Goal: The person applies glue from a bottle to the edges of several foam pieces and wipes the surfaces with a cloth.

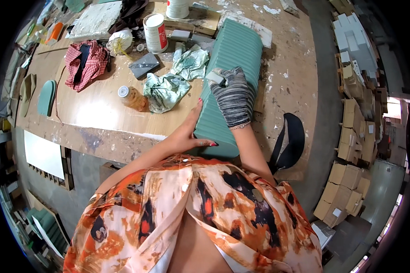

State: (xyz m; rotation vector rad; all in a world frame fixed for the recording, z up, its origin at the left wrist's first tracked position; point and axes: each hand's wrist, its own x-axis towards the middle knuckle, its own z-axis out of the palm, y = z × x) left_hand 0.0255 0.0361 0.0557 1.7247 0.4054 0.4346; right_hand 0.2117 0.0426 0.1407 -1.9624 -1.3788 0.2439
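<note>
A long green ribbed piece (236, 50) with a rounded top lies lengthwise on the workbench in front of me. My left hand (187, 135) is bare and rests against its near left corner, fingers stretched along the left side and thumb spread across the near end. On the ribs, my right hand (233, 96), in a grey striped knit glove, is closed around a small pale block (215, 77). That block touches the ribbed surface near its left edge. The glove hides part of the block and the ribs beneath.
Left of the piece are crumpled stained cloths (166, 92), a glass jar (133, 98), a dark grey block (144, 66) and a white can (155, 34). A checked red cloth (87, 63) lies farther left. A black strap-like item (290, 141) sits at right. Cardboard boxes (344, 191) stand beyond the bench.
</note>
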